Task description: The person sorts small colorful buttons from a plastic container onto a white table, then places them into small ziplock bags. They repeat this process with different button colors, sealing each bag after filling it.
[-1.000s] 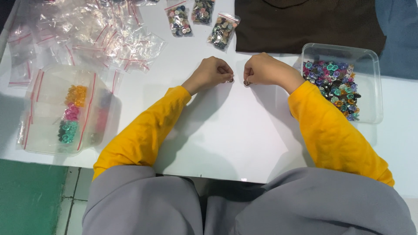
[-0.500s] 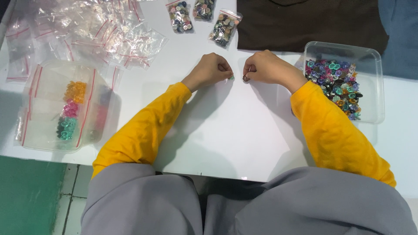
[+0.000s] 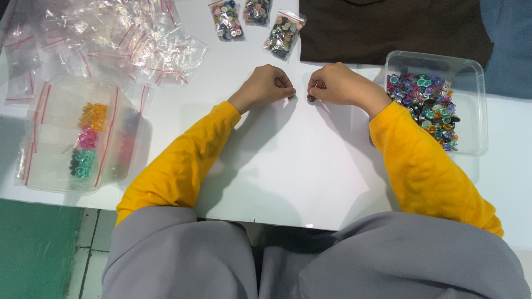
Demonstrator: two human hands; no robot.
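On the white tabletop (image 3: 288,171), the left hand (image 3: 266,86) and right hand (image 3: 335,83) rest curled side by side, each pinching a small bead (image 3: 292,98) at its fingertips, just left of the clear tub of coloured beads (image 3: 429,108).

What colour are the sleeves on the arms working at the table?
Bright yellow-orange, both sleeves, clearest in the head view; the left hand and right hand are bare.

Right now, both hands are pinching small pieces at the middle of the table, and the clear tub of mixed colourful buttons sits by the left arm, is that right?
Not quite: the clear tub of buttons sits by the right arm, as the head view shows. The left hand and right hand do pinch small pieces mid-table.
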